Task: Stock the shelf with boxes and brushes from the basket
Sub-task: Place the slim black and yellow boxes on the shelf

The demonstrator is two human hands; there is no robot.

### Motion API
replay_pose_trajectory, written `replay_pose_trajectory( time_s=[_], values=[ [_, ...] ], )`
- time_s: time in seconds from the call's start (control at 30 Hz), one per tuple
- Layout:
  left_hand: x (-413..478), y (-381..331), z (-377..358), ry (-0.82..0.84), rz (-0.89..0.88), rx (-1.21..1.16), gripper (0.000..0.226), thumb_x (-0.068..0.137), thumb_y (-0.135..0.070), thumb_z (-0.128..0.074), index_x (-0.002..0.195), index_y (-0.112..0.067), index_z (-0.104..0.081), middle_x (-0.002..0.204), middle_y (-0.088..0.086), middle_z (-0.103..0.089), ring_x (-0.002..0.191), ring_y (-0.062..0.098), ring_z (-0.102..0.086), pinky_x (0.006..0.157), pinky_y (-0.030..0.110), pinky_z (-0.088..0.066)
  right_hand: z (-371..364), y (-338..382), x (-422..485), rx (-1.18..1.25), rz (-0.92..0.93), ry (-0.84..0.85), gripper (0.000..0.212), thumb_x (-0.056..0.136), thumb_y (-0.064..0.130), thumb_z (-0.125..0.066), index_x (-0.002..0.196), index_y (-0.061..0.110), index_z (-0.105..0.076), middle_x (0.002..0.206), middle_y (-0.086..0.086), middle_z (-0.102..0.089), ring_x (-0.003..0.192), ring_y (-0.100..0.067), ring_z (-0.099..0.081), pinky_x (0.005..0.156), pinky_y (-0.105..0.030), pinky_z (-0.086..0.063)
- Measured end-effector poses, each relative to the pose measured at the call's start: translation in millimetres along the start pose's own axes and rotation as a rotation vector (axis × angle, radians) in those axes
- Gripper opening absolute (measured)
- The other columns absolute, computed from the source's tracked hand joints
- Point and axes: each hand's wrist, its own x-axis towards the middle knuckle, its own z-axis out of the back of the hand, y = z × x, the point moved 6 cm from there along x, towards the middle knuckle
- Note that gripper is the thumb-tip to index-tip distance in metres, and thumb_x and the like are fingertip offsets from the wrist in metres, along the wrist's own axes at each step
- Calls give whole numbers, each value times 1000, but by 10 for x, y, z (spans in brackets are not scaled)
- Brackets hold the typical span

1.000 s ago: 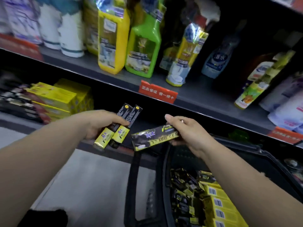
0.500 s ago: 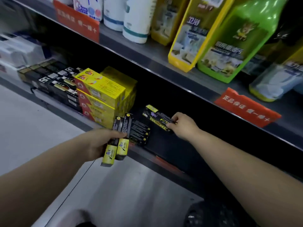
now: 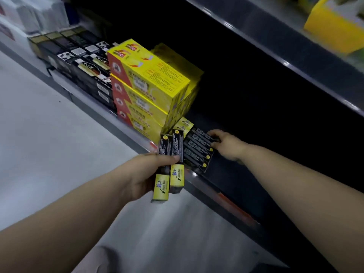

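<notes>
At the centre of the frame the left hand (image 3: 145,174) has its fingers wrapped round two slim black-and-yellow boxes (image 3: 173,152), held upright just in front of the lower shelf (image 3: 232,180). Right of centre, the right hand (image 3: 229,146) reaches onto that shelf and pinches the end of a flat black box (image 3: 197,150), which lies just right of the stacked yellow cartons (image 3: 149,83).

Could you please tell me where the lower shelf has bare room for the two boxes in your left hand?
Bare shelf lies right of the flat black boxes, past your right hand. Left is crowded: yellow stack, then black cartons.
</notes>
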Motion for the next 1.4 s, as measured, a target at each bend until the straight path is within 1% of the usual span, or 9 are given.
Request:
replay_pose_trajectory(
  time_s=[0.13,0.27,0.43,0.53,0.67,0.8,0.97,1.3,1.4],
  values=[
    [-25,-21,-103,67,-15,34,24,72,-13,-72,94,-4,-65,69,9,-71,53,21,-67,46,29,-53,167,307,-277,-98,174,40,78,81,15,-71,145,24,-26,143,-9,-37,127,-23,-43,106,-33,-38],
    [-86,-71,-151,138,-52,118,37,61,-17,-74,95,-6,-69,74,8,-72,59,17,-69,50,27,-54,136,693,-712,283,394,309,105,66,8,-83,145,33,-20,127,21,-43,107,7,-54,78,-6,-47],
    [-190,-88,-149,170,-48,147,52,58,-18,-75,106,-3,-63,76,10,-73,60,17,-69,50,24,-54,227,721,-923,375,371,211,77,59,15,-87,123,31,-47,116,9,-57,100,-5,-63,86,-23,-52],
    [-232,-118,-119,106,-30,134,55,58,-29,-75,105,-4,-62,75,12,-74,56,22,-69,46,27,-53,292,631,-926,277,314,186,38,56,42,-81,84,30,-59,85,11,-63,70,4,-58,64,-12,-46],
    [-209,-149,-18,-1,-55,67,35,74,-33,-70,96,-6,-64,68,7,-71,50,15,-65,45,23,-53,493,297,-832,206,181,-14,33,79,55,-60,65,24,-56,65,10,-52,62,-4,-45,58,-20,-33],
    [-161,-57,3,-50,-15,6,24,86,-28,-64,91,-5,-62,64,6,-66,46,15,-61,44,23,-52,651,-98,-662,252,41,-241,27,94,42,-48,96,21,-65,84,3,-60,73,-7,-50,62,-21,-38],
    [-57,-57,-71,-62,-42,-14,17,90,-24,-59,96,-8,-59,65,5,-66,54,16,-61,53,26,-57,603,-146,-354,114,-26,-391,34,98,29,-47,127,11,-50,120,-12,-56,103,-24,-53,76,-22,-36],
    [50,-116,-76,-39,-88,-16,21,91,-20,-56,106,-6,-60,80,8,-69,57,12,-66,48,20,-53,59,56,137,34,-20,-107,40,99,15,-43,139,13,-39,131,-14,-52,114,-26,-53,92,-29,-42],
    [78,-135,-134,3,-116,55,13,90,-21,-58,99,-13,-58,66,-1,-70,53,8,-66,47,18,-51,65,19,108,-1,-3,-64,49,99,14,-43,146,18,-30,143,-11,-43,126,-25,-46,104,-29,-36]
  ],
)
